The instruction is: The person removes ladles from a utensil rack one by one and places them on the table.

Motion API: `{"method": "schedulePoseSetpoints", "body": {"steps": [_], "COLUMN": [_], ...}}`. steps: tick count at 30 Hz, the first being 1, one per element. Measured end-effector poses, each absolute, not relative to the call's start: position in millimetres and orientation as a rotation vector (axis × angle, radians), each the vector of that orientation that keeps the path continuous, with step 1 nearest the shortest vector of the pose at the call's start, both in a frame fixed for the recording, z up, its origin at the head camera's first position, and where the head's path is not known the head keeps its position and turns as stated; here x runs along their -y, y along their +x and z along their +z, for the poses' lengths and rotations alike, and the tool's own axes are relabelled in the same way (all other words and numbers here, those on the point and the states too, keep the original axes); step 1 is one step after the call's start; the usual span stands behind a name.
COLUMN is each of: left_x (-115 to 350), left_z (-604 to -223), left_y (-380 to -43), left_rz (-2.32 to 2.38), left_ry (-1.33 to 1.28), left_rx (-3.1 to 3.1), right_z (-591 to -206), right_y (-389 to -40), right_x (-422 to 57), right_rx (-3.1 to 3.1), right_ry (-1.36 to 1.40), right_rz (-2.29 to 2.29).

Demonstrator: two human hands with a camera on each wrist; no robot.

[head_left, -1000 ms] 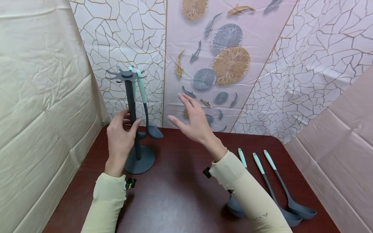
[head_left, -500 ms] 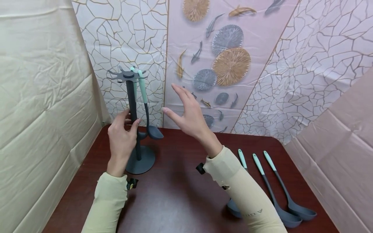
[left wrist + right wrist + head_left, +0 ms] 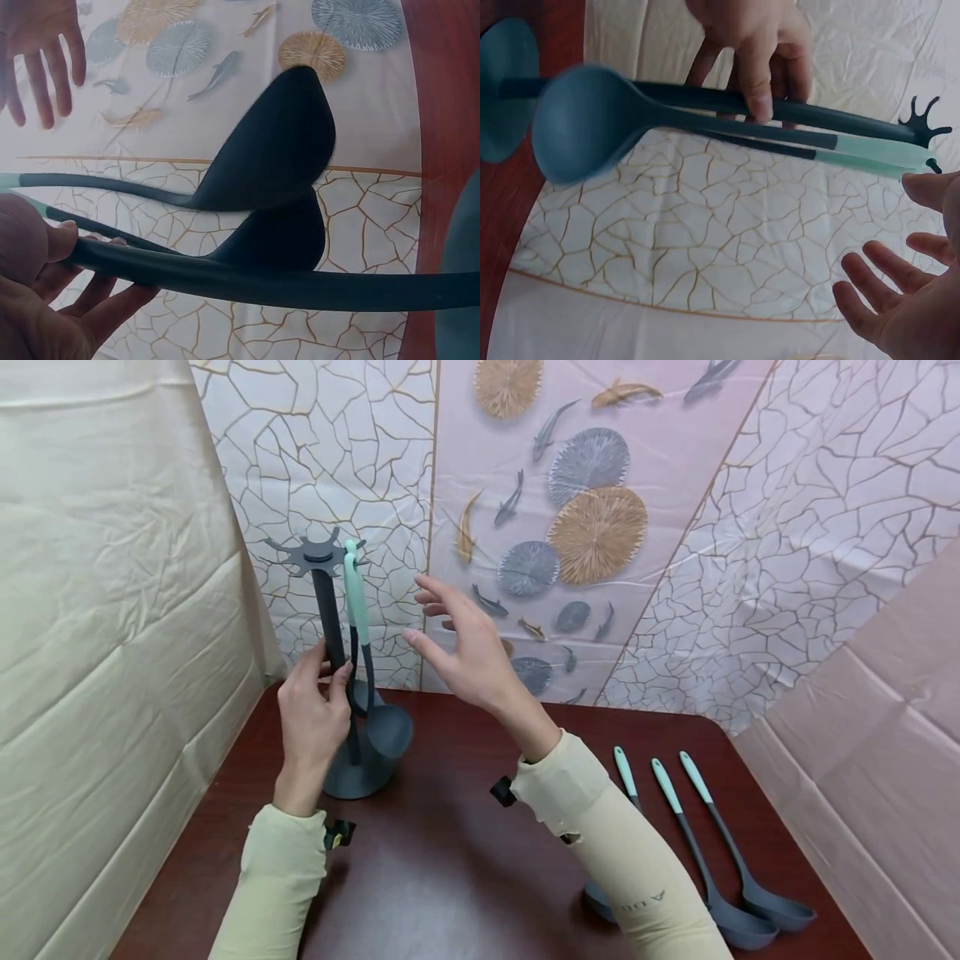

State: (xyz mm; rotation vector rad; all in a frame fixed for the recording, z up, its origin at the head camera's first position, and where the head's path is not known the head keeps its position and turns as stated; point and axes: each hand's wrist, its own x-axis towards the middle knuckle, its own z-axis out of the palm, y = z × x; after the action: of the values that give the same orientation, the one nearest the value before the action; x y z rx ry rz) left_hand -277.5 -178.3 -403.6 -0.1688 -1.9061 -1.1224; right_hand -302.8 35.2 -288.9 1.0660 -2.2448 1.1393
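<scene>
My left hand grips the dark pole of a utensil stand partway up, thumb on one side and fingers behind. The stand has a round base and a top ring of hooks. Two dark grey ladles with mint handles hang from it on the right: the nearer ladle shows its bowl in the right wrist view, and the second ladle overlaps the pole in the left wrist view. My right hand is raised right of the stand, fingers spread and slightly bent, holding nothing.
More ladles lie at the right of the dark red table: an outer ladle, a middle ladle and a third ladle partly hidden by the right sleeve. Patterned cloth hangs behind, with pale fabric along both sides.
The stand's hook ring has turned, and the hanging ladles have swung towards me. My right hand has moved left towards the stand, its fingers bending a little. My left hand keeps its grip.
</scene>
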Motion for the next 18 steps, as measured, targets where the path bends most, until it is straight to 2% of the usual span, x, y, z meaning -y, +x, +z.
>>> {"method": "schedulePoseSetpoints", "body": {"steps": [11, 18], "left_x": [176.5, 172.0], "left_z": [-401.0, -398.9], "left_y": [-274.0, -271.3], "left_rz": [-1.114, -1.104], "left_ry": [-0.201, -0.263], "left_rx": [1.995, 2.046], "right_z": [-277.3, -275.1], "right_y": [-293.9, -291.7], "right_x": [-13.9, -2.5], "right_rx": [2.206, 2.172], "right_ry": [1.129, 1.070], "right_rz": [1.393, 1.425]}}
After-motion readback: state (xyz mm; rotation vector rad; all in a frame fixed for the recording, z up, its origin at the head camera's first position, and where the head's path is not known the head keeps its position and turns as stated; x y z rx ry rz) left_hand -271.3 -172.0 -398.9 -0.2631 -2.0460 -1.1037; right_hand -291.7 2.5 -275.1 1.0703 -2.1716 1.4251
